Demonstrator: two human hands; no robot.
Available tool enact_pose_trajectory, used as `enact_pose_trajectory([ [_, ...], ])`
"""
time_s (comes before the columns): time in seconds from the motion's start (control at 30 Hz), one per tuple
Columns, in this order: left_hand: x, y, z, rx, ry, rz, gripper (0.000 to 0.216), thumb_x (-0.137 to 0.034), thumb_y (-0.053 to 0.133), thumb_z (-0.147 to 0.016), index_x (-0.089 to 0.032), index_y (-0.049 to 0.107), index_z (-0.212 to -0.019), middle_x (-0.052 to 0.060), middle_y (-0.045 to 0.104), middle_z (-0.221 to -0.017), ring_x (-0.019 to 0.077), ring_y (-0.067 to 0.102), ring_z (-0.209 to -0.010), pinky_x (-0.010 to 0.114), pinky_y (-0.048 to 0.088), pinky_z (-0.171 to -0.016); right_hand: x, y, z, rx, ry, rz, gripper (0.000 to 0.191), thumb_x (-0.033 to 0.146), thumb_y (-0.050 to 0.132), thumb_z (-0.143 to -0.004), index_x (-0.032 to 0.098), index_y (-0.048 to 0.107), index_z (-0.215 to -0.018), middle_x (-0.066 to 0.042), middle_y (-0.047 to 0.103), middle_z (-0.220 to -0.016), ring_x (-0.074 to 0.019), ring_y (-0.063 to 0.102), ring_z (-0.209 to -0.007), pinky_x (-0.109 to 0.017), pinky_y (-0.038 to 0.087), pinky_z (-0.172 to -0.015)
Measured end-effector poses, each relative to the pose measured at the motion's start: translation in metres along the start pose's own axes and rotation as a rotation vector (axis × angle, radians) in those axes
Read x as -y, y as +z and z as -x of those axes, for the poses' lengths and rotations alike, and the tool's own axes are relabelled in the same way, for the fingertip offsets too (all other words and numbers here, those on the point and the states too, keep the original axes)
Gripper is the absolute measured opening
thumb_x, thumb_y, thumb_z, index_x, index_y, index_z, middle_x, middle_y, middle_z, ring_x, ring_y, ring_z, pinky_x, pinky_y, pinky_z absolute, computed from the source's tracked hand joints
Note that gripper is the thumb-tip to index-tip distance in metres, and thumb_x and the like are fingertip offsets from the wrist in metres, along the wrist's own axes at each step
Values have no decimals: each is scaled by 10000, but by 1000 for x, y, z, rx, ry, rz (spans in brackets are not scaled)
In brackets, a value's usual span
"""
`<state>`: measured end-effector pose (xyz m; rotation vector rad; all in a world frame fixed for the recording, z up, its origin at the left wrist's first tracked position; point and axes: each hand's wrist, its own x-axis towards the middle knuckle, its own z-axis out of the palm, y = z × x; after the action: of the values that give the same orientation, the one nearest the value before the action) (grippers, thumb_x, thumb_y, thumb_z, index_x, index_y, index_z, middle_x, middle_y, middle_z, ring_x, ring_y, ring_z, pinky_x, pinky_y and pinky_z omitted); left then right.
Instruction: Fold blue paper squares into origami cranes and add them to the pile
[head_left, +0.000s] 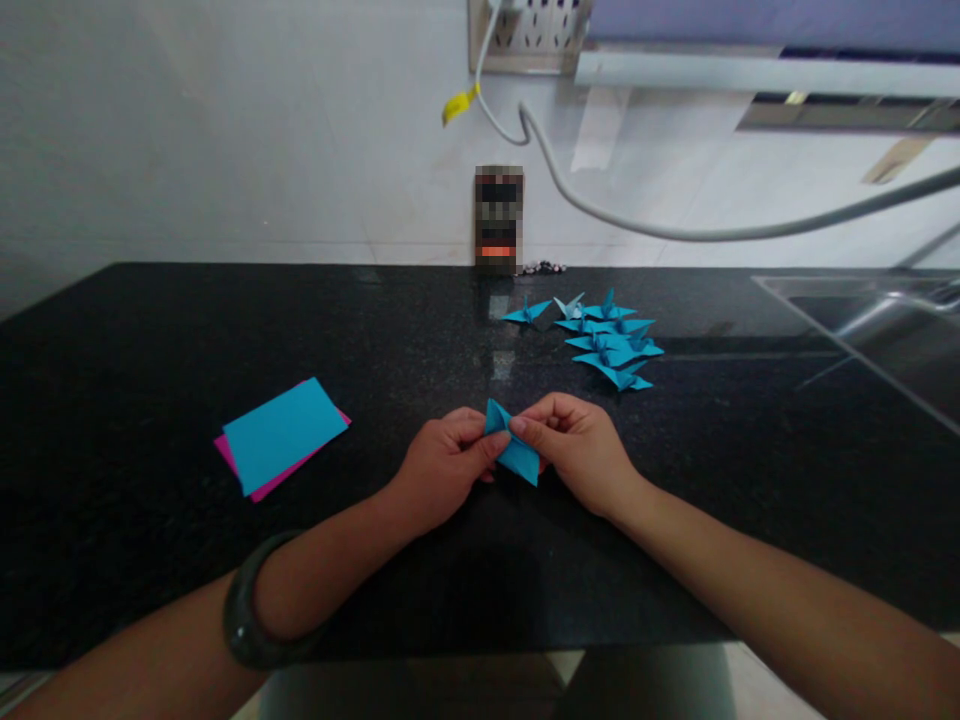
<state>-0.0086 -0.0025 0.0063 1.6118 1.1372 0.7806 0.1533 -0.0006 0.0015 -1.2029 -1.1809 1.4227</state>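
A partly folded piece of blue origami paper (pixel 521 461) is held between both hands above the black counter, near its front edge. My left hand (pixel 448 455) pinches its left side, thumb on top. From the right, my right hand (pixel 581 445) grips the same paper with thumb and forefinger, the two thumbs close together at its middle. The fingers underneath are partly hidden. Beyond my right hand stand several folded blue paper cranes (pixel 615 348) in a close group, with one paler crane (pixel 570 306) at the back and another blue crane (pixel 527 313) slightly apart.
Left of my hands, blue paper sheets (pixel 285 435) lie over pink paper (pixel 262 492). A blurred upright object (pixel 499 220) leans at the wall beside a bead string (pixel 545 267). A grey cable (pixel 660 232) hangs across the wall. The sink edge (pixel 855 355) is at right.
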Motion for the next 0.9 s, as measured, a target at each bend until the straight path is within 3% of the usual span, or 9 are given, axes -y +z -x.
enact_pose_trajectory([
  [0.13, 3, 3, 0, 22, -58, 116, 217, -323, 572, -777, -141, 687, -804, 18, 595, -740, 103, 564, -616, 219, 483, -578, 2, 1, 0, 0, 17, 34, 298, 389, 740, -581, 156, 556, -606, 52, 534, -453, -56, 452, -387, -178, 355, -372],
  [0.37, 0, 7, 2, -9, -230, 231, 347, -368, 586, -770, -153, 658, -1033, 23, 665, -690, 125, 610, -619, 226, 501, -559, 5, 0, 2, 8, -45, 176, 210, 325, 719, -599, 156, 595, -585, 17, 587, -527, -70, 472, -448, -193, 370, -416],
  [0.53, -1, 5, 1, -107, -253, 314, 332, -413, 584, -772, -176, 686, -980, 37, 695, -747, 131, 632, -660, 223, 499, -581, 5, -4, 3, 61, -135, 147, 340, 495, 587, -725, 156, 600, -724, 13, 563, -572, -81, 496, -476, -213, 414, -456],
  [0.63, 0, 4, -2, -245, -249, 416, 369, -439, 604, -751, -180, 677, -1005, 35, 692, -774, 128, 625, -677, 229, 498, -609, 2, -5, 5, 101, -225, 153, 407, 502, 666, -657, 179, 539, -871, 41, 529, -607, -79, 478, -492, -209, 398, -463],
  [0.7, 1, 4, -3, -271, -244, 466, 389, -451, 605, -747, -181, 673, -1019, 35, 686, -785, 125, 615, -677, 232, 494, -609, -1, -4, 8, 130, -248, 286, 435, 447, 742, -591, 193, 511, -858, 54, 504, -611, -76, 452, -497, -200, 366, -454],
  [0.8, 2, 4, -2, -245, -215, 458, 373, -441, 609, -745, -172, 687, -991, 41, 673, -809, 113, 585, -653, 207, 459, -545, -2, -3, 9, 138, -249, 528, 311, 412, 716, -641, 190, 525, -745, 36, 511, -614, -80, 439, -515, -203, 341, -460],
  [0.9, 2, 3, -2, -238, -190, 425, 328, -405, 628, -732, -164, 704, -942, 14, 636, -683, 74, 492, -525, 176, 358, -424, -2, -4, 8, 116, -292, 614, 182, 361, 634, -734, 188, 577, -736, 13, 547, -632, -97, 468, -549, -214, 353, -492],
])
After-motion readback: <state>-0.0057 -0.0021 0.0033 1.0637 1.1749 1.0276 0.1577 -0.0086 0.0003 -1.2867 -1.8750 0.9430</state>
